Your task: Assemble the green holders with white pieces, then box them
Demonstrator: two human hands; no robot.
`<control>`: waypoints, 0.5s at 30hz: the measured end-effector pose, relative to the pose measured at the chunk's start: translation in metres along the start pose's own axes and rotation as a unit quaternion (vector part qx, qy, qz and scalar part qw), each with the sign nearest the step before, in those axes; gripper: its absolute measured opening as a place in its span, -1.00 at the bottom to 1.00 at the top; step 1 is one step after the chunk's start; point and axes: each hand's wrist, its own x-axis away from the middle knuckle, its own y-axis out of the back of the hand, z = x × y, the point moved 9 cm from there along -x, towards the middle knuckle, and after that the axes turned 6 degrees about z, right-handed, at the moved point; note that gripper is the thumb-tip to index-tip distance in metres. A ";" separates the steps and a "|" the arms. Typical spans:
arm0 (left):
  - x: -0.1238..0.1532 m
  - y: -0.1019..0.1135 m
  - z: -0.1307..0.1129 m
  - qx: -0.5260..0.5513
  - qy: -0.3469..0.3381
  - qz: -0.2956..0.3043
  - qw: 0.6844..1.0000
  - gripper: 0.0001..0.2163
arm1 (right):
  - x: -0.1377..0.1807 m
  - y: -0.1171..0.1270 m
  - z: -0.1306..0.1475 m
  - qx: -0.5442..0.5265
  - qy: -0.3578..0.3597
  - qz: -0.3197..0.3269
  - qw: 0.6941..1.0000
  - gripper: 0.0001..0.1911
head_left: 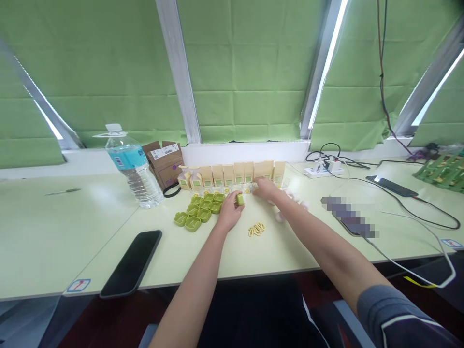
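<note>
My left hand (230, 210) is closed around a small green piece (239, 199), which looks like the green trays beside it. Those shallow green trays (204, 215) lie grouped on the table to the left of that hand. My right hand (266, 187) reaches forward to a row of small clear items with yellow marks (247, 189). Its fingers are bent down together there, and what they grip is too small to make out. Behind stands a row of cream cartons (228, 175) with green labels. Several yellow rings (257, 229) lie between my forearms. Pale pink round pieces (280, 217) are partly hidden by my right arm.
On the left are a large water bottle (136, 176), an open cardboard box (165, 164), a black roll (171, 190), a pen (63, 192) and a black phone (131, 263). To the right, cables run from a power strip (324, 171) past another phone (391, 186).
</note>
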 end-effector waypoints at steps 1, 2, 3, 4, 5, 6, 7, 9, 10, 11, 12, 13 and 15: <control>0.000 0.000 0.000 -0.003 0.001 0.001 1.000 -0.53 | 0.001 0.001 -0.001 -0.004 0.002 -0.002 1.000 -0.50; 0.000 0.000 -0.001 -0.004 0.001 0.002 1.000 -0.53 | 0.002 0.002 -0.001 -0.008 0.003 -0.005 1.000 -0.51; 0.001 0.000 -0.002 -0.003 -0.001 0.001 1.000 -0.53 | 0.003 0.003 -0.002 -0.012 0.004 -0.008 1.000 -0.50; 0.001 0.000 -0.002 0.000 -0.002 0.001 1.000 -0.53 | 0.004 0.004 -0.003 -0.015 0.004 -0.012 1.000 -0.49; 0.001 0.001 -0.002 0.004 -0.002 0.001 1.000 -0.54 | 0.005 0.006 -0.003 -0.018 0.005 -0.017 1.000 -0.48; 0.001 0.001 -0.002 0.009 0.000 0.001 1.000 -0.54 | 0.007 0.009 -0.003 -0.024 0.007 -0.028 0.999 -0.45; 0.001 0.001 -0.002 0.013 0.001 0.001 1.000 -0.54 | 0.009 0.014 -0.002 -0.034 0.013 -0.042 0.998 -0.43; 0.000 0.001 -0.002 0.018 0.003 -0.004 1.000 -0.54 | 0.014 0.024 0.004 -0.068 0.035 -0.078 0.994 -0.41; 0.000 0.002 -0.002 0.019 0.003 -0.007 1.000 -0.55 | 0.018 0.029 0.007 -0.092 0.047 -0.096 0.990 -0.41; 0.000 0.002 -0.003 0.019 0.003 -0.009 1.000 -0.55 | 0.022 0.033 0.011 -0.117 0.057 -0.108 0.985 -0.41; 0.000 0.002 -0.003 0.017 0.005 -0.010 1.000 -0.55 | 0.026 0.035 0.014 -0.143 0.062 -0.117 0.981 -0.41; 0.001 0.002 -0.003 0.016 0.008 -0.010 1.000 -0.56 | 0.031 0.037 0.017 -0.168 0.066 -0.124 0.976 -0.41; 0.001 0.003 -0.004 0.015 0.015 -0.010 1.000 -0.56 | 0.039 0.039 0.025 -0.213 0.074 -0.142 0.964 -0.42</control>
